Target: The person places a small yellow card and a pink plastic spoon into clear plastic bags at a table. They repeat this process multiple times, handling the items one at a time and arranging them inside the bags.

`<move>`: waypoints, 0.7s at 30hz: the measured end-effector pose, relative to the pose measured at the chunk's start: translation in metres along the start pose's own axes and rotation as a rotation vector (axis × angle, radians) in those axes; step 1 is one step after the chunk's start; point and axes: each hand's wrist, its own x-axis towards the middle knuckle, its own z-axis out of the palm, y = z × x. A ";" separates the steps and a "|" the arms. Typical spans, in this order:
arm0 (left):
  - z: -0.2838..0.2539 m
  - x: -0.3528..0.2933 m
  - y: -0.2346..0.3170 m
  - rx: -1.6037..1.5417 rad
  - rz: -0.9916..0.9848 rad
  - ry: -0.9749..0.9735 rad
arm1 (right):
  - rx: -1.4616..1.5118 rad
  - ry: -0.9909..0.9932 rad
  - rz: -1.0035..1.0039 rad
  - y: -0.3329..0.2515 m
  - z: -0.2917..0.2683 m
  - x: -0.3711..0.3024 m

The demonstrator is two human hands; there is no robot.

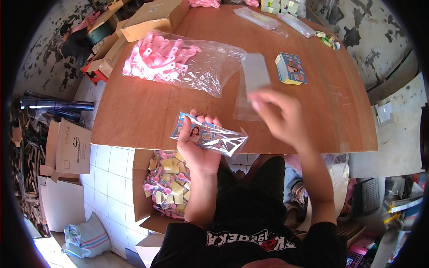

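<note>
My left hand is closed around a clear plastic bag near the table's front edge. Inside the bag sits a blue printed card with a picture of a person; my thumb lies over it. My right hand hovers over the table to the right, its fingers curled in. Whether anything is between those fingertips is hidden. Beside it lie flat clear plastic bags. A stack of blue and yellow printed cards stands farther right. Pink plastic spoons fill a large clear bag at the back left.
Below the table's left front, an open carton holds packed pink spoons and yellowish cards. A cardboard box stands at the back left of the brown table. Filled plastic packs and small boxes lie at the back. Another person is far left.
</note>
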 end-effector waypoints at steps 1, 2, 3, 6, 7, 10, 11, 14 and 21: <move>-0.001 -0.001 0.002 0.020 0.040 -0.023 | -0.168 -0.051 -0.099 0.015 0.002 0.027; -0.001 0.001 0.001 0.037 0.070 -0.053 | -0.346 -0.093 -0.198 0.038 0.006 0.053; -0.001 0.001 -0.005 0.028 0.040 -0.038 | -0.413 -0.122 -0.260 0.066 0.012 0.073; 0.001 -0.005 -0.013 0.042 -0.001 0.034 | -0.499 -0.297 -0.192 0.104 0.053 0.124; 0.005 -0.007 -0.019 0.068 -0.003 0.097 | -0.503 -0.289 -0.198 0.118 0.064 0.138; 0.008 -0.004 -0.032 0.085 -0.057 0.100 | -0.588 -0.246 -0.191 0.161 0.088 0.179; 0.010 -0.005 -0.035 0.099 -0.059 0.103 | -0.662 -0.248 -0.299 0.163 0.091 0.194; 0.007 -0.005 -0.031 0.114 -0.046 0.102 | -0.761 -0.295 -0.216 0.145 0.110 0.214; 0.010 0.005 -0.018 0.136 0.045 0.059 | -0.470 -0.117 -0.248 0.129 0.074 0.166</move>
